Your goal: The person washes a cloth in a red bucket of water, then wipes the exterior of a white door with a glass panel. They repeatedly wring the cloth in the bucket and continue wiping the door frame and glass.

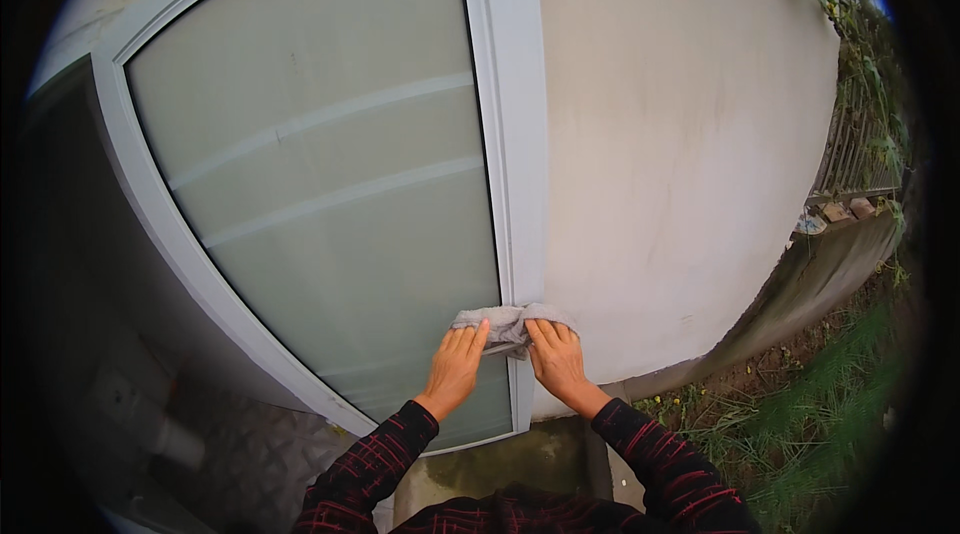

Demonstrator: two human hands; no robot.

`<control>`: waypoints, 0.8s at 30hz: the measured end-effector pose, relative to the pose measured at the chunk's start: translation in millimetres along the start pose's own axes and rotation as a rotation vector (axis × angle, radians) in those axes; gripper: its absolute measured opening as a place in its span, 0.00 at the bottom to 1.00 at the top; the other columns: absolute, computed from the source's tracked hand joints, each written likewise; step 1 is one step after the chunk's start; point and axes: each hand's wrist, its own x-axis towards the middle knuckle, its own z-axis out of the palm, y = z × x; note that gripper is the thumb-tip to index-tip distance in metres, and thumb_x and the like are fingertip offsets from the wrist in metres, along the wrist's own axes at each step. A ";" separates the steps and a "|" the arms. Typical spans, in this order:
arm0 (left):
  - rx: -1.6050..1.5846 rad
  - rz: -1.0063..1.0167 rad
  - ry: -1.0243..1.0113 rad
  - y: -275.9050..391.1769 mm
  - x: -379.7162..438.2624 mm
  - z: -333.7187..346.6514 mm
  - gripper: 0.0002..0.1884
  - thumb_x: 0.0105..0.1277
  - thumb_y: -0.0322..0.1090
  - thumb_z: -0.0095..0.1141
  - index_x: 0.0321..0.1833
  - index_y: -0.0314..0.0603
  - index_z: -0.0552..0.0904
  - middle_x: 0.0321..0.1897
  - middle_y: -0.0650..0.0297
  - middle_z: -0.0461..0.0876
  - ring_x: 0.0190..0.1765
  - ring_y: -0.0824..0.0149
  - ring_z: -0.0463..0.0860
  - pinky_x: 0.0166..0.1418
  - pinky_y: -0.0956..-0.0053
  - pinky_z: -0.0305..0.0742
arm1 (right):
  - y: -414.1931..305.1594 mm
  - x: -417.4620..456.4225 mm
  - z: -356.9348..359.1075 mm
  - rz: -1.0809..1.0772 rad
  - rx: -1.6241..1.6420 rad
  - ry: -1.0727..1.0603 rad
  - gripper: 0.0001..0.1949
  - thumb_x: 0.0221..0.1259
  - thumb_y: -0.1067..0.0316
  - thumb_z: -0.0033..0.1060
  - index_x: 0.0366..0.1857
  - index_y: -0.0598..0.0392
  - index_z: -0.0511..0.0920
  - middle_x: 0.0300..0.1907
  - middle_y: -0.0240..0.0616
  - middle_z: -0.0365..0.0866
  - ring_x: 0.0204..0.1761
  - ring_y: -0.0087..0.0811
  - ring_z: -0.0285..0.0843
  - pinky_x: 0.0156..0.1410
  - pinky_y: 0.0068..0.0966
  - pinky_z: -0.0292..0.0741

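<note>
A grey towelling cloth (512,325) is bunched over the right-hand edge of a white-framed glass door (337,294), low on the door. My left hand (454,365) grips the cloth's left end in front of the glass. At the other end, my right hand (555,357) has its fingers over the cloth, near where the white frame (517,219) meets the wall. Part of a metal-looking piece shows beneath the cloth; most of it is hidden.
A cream plastered wall (667,159) adjoins the frame. Left of the door lies a dark interior with a patterned tile floor (255,451). A concrete step (517,466) is below. Grass (787,429) grows at right, beneath a low wall (840,256) and metal fence (855,159).
</note>
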 end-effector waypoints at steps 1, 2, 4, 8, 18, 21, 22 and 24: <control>-0.001 -0.027 0.013 8.8 -8.8 -10.5 0.32 0.58 0.22 0.57 0.69 0.29 0.68 0.50 0.48 0.75 0.51 0.49 0.76 0.63 0.54 0.70 | -7.9 -4.4 -15.0 0.028 -0.003 -0.036 0.28 0.52 0.74 0.64 0.61 0.61 0.72 0.59 0.44 0.75 0.58 0.47 0.71 0.59 0.41 0.69; -0.013 -0.005 0.049 18.0 -14.0 -22.9 0.33 0.58 0.22 0.57 0.69 0.29 0.67 0.51 0.47 0.74 0.51 0.48 0.75 0.62 0.53 0.69 | -13.5 -2.7 -30.8 0.040 0.017 -0.056 0.28 0.53 0.74 0.63 0.62 0.61 0.71 0.59 0.45 0.74 0.57 0.47 0.71 0.59 0.42 0.68; -0.048 0.041 0.129 38.4 -4.5 -57.4 0.34 0.57 0.22 0.59 0.70 0.29 0.66 0.52 0.47 0.73 0.52 0.48 0.75 0.62 0.52 0.69 | -36.3 7.6 -70.5 0.005 0.045 0.009 0.27 0.54 0.74 0.63 0.61 0.62 0.71 0.58 0.47 0.74 0.57 0.47 0.71 0.58 0.42 0.68; -0.127 0.091 0.218 45.1 -5.9 -76.5 0.36 0.59 0.22 0.59 0.72 0.29 0.62 0.53 0.44 0.72 0.57 0.44 0.73 0.66 0.51 0.66 | -40.4 11.4 -94.3 -0.076 0.167 -0.052 0.25 0.55 0.75 0.61 0.60 0.63 0.72 0.59 0.50 0.73 0.60 0.51 0.70 0.63 0.46 0.67; -0.235 -0.083 0.135 48.1 5.2 -89.1 0.36 0.63 0.23 0.56 0.75 0.28 0.59 0.62 0.39 0.70 0.64 0.40 0.70 0.70 0.53 0.64 | -16.7 10.9 -105.4 -0.004 -0.024 0.032 0.30 0.55 0.77 0.63 0.66 0.62 0.69 0.64 0.53 0.71 0.67 0.51 0.67 0.68 0.39 0.67; -0.259 -0.089 0.169 44.6 16.5 -96.9 0.36 0.64 0.22 0.55 0.75 0.29 0.59 0.64 0.41 0.70 0.64 0.42 0.71 0.70 0.54 0.64 | -18.7 25.6 -100.8 0.101 0.157 0.116 0.33 0.58 0.79 0.62 0.70 0.63 0.64 0.69 0.58 0.64 0.71 0.53 0.62 0.65 0.39 0.74; -0.254 -0.086 0.184 44.2 20.9 -98.4 0.36 0.64 0.22 0.55 0.75 0.29 0.59 0.65 0.42 0.70 0.64 0.43 0.71 0.69 0.55 0.65 | -16.2 28.9 -95.7 0.101 0.181 0.121 0.36 0.59 0.79 0.62 0.73 0.63 0.59 0.73 0.61 0.56 0.73 0.53 0.60 0.61 0.36 0.78; -0.258 -0.079 0.224 41.4 30.8 -101.7 0.35 0.64 0.22 0.55 0.75 0.29 0.59 0.65 0.42 0.70 0.64 0.43 0.71 0.69 0.56 0.66 | -20.3 39.2 -91.1 0.169 0.318 0.161 0.39 0.57 0.78 0.64 0.74 0.62 0.56 0.74 0.61 0.55 0.72 0.56 0.62 0.67 0.40 0.72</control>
